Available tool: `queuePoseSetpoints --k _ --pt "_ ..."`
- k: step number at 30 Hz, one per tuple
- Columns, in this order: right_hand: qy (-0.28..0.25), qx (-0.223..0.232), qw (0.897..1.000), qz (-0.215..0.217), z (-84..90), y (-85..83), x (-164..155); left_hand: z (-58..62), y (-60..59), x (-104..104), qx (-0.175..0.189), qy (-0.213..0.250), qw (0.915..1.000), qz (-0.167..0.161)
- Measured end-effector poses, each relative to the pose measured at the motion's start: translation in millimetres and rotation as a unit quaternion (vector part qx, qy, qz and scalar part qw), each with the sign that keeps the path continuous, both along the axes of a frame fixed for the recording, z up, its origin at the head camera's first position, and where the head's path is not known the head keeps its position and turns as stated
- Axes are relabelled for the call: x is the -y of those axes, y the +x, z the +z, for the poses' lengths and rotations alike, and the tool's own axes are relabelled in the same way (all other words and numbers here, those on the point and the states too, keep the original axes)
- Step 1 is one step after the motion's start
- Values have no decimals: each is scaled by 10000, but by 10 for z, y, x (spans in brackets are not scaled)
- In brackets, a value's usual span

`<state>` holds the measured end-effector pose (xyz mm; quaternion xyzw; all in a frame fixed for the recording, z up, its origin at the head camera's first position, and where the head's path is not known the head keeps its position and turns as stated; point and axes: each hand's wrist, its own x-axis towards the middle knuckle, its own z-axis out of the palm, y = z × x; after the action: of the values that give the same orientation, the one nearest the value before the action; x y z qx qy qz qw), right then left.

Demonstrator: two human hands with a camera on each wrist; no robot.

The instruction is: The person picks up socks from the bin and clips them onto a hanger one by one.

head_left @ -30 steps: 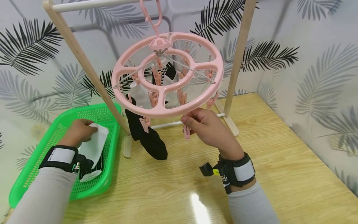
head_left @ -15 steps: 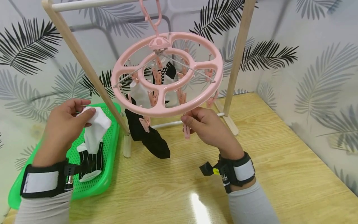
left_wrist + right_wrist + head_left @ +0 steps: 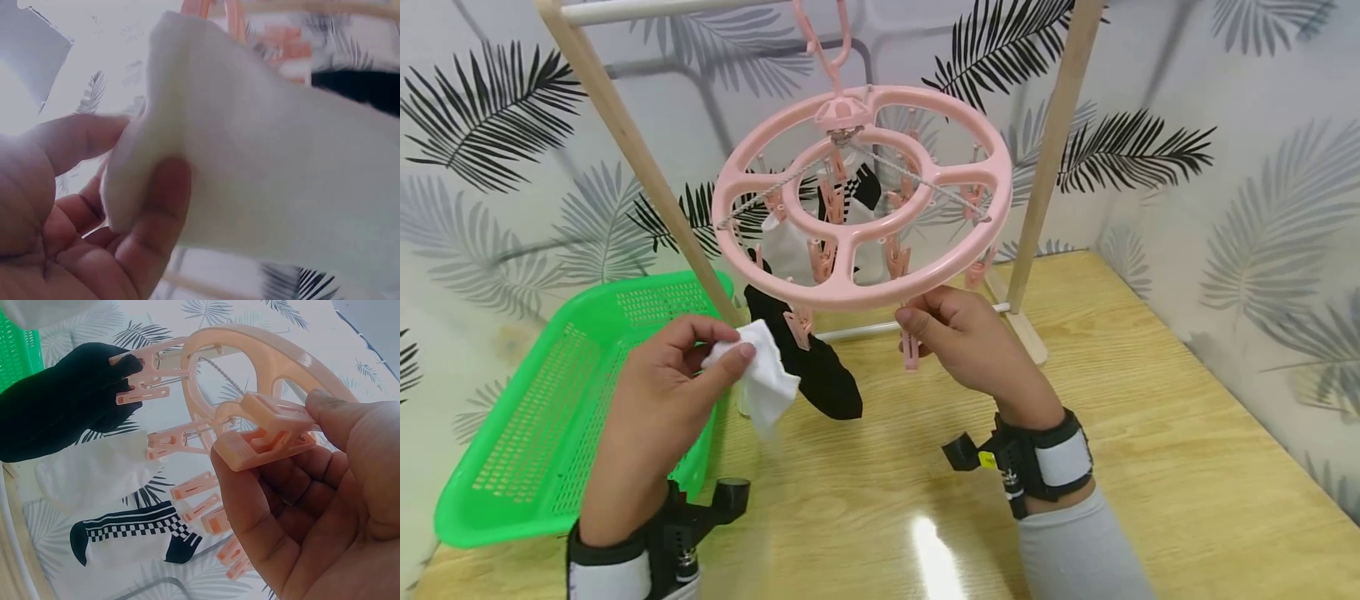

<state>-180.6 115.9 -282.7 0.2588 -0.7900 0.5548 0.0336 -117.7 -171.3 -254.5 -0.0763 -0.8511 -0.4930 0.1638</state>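
My left hand (image 3: 666,392) pinches a white sock (image 3: 767,375) between thumb and fingers, near the front left of the hanger. In the left wrist view the sock (image 3: 250,144) spreads out from the fingertips. My right hand (image 3: 977,350) holds a pink clothespin (image 3: 910,346) under the near rim of the round pink hanger (image 3: 842,292). Seen from the right wrist, thumb and fingers grip this clothespin (image 3: 269,434) from both sides. Other clips hold a black sock (image 3: 56,403), a white sock (image 3: 97,475) and a checkered sock (image 3: 134,534).
A green basket (image 3: 512,433) stands at the left, partly hidden by my left arm. The hanger hangs from a rack with wooden posts (image 3: 1052,158) and a white top bar (image 3: 677,10). Several more pink clips dangle round it. Underneath lies a wooden table (image 3: 1150,433).
My left hand has lifted the white sock out of the green basket and carried it right, towards the hanger. The right hand has stayed on its clothespin. The head view has shifted slightly.
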Motion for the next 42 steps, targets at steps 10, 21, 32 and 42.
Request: queuePoseSetpoints --k 10,21,32,42 --pt "-202 -85 9998 -36 -27 -10 1 -158 -12 -524 -227 218 9947 -976" --pt "-262 -204 9994 -93 -19 13 13 -324 -92 -825 255 236 9929 -1134" --pt "-545 -378 9978 -5 -3 22 26 -431 -196 -860 398 49 9938 -1040" --pt "-612 -473 9970 2 -2 15 50 -479 -239 -893 350 -45 9969 -698"
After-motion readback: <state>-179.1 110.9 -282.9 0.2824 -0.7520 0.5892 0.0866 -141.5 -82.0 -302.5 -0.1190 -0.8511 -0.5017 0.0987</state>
